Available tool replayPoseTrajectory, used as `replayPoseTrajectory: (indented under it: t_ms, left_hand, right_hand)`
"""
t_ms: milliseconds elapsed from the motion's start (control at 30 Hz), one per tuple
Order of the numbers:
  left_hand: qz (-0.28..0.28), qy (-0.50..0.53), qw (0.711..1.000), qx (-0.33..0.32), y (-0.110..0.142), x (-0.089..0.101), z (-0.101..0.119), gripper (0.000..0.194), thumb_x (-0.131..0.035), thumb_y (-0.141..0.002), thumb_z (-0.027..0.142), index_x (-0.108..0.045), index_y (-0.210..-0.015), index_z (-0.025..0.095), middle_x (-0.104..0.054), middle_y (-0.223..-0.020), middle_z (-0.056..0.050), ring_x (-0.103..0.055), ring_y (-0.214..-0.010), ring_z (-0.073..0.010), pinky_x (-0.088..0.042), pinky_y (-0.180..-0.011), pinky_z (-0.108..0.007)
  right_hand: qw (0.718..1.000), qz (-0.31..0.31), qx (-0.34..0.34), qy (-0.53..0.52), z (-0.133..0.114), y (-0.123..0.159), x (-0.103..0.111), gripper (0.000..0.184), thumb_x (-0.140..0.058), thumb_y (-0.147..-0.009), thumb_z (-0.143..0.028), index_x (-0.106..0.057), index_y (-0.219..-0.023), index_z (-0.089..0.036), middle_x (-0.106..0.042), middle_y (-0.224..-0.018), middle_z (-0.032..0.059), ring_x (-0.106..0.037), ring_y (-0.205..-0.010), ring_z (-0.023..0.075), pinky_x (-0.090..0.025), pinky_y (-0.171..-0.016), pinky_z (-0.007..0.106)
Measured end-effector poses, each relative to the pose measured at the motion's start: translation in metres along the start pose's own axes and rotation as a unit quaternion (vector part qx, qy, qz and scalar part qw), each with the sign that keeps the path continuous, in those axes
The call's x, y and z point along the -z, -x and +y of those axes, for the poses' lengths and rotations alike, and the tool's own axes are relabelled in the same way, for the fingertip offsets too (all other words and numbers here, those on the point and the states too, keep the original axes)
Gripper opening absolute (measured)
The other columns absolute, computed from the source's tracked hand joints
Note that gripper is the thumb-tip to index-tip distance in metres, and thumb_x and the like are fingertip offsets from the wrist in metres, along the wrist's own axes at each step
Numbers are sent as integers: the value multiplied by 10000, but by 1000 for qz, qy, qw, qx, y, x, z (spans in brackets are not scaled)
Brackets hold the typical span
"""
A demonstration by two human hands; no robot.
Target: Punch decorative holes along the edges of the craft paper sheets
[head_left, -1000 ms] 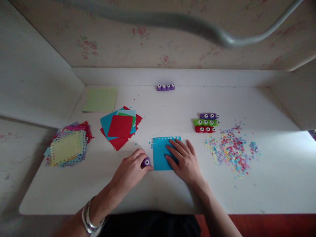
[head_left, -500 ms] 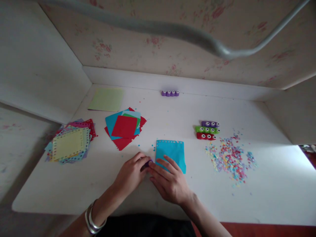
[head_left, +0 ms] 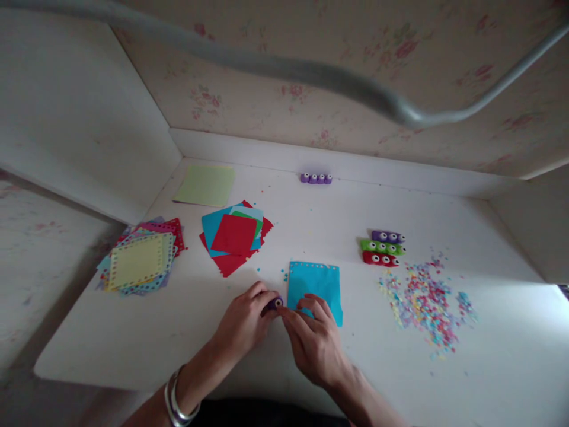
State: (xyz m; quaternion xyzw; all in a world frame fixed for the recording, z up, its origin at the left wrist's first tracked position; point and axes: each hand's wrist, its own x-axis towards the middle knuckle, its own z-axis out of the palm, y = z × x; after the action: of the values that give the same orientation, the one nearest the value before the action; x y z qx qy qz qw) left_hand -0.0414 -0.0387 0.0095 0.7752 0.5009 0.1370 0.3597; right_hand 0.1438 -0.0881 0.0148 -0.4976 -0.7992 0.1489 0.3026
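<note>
My left hand (head_left: 248, 314) is closed round a small purple paper punch (head_left: 276, 303), whose white button with a dark centre faces up. Just right of it lies a blue paper square (head_left: 316, 281) with a row of punched holes along its far edge. My right hand (head_left: 315, 337) covers the square's near left corner, its fingers bent and pressing on the sheet. Its index fingertip reaches the punch. The paper's left edge meets the punch, but whether it sits in the slot is hidden.
Punched sheets (head_left: 137, 261) are piled at the left. Red, blue and green papers (head_left: 235, 234) overlap nearby, with a pale green stack (head_left: 205, 185) behind. Purple punches (head_left: 316, 178) stand at the back; a green punch row (head_left: 382, 247) sits among others near scattered confetti (head_left: 431, 302).
My right hand's fingers have drawn in and bent over the blue paper, and the punch's button now shows uncovered. The whole view has shifted slightly.
</note>
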Motion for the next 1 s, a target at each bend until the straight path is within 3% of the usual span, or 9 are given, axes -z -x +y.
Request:
replayPoseTrajectory:
  t_ms: [133, 233, 400, 633, 1000]
  left_hand:
    - [-10, 13, 1000, 2, -1, 2, 2, 226, -570, -907, 151, -682, -1087, 228, -635, -977, -29, -657, -844, -158, -520, -789, -262]
    - [-11, 3, 1000, 7, -2, 3, 3, 152, -566, -881, 104, -674, -920, 203, -616, -917, -22, -641, -802, -157, -506, -750, -260]
    - [-6, 3, 1000, 14, -4, 2, 2, 169, -557, -867, 75, -664, -886, 205, -597, -881, -15, -621, -745, -145, -486, -703, -247]
    - [-2, -14, 1000, -3, -4, 1, -1, 215, -495, -834, 12, -608, -776, 186, -571, -821, -17, -573, -696, -136, -439, -655, -237]
    - [-25, -11, 1000, 5, -4, -3, -2, 224, -497, -797, -2, -607, -792, 193, -557, -834, -11, -577, -710, -136, -432, -656, -235]
  right_hand:
    - [1000, -14, -23, -10, -4, -13, -1, 242, -492, -970, -128, -644, -1140, -209, -733, -1001, 62, -587, -894, 217, -454, -801, 369]
    - [999, -41, -30, -1, -5, -24, -5, 260, -467, -974, -126, -625, -1164, -206, -719, -1047, 74, -598, -871, 212, -463, -775, 363]
    - [997, -74, 4, -7, -6, -31, -7, 218, -437, -977, -119, -634, -1031, -192, -696, -953, 69, -591, -860, 200, -494, -783, 332]
    - [993, -117, 1, 1, -10, -42, -4, 154, -463, -938, -99, -599, -929, -171, -650, -887, 61, -546, -813, 210, -484, -743, 335]
    - [989, -145, 11, 33, -6, -50, -6, 131, -503, -851, -58, -570, -828, -169, -597, -802, 56, -515, -756, 214, -467, -704, 339]
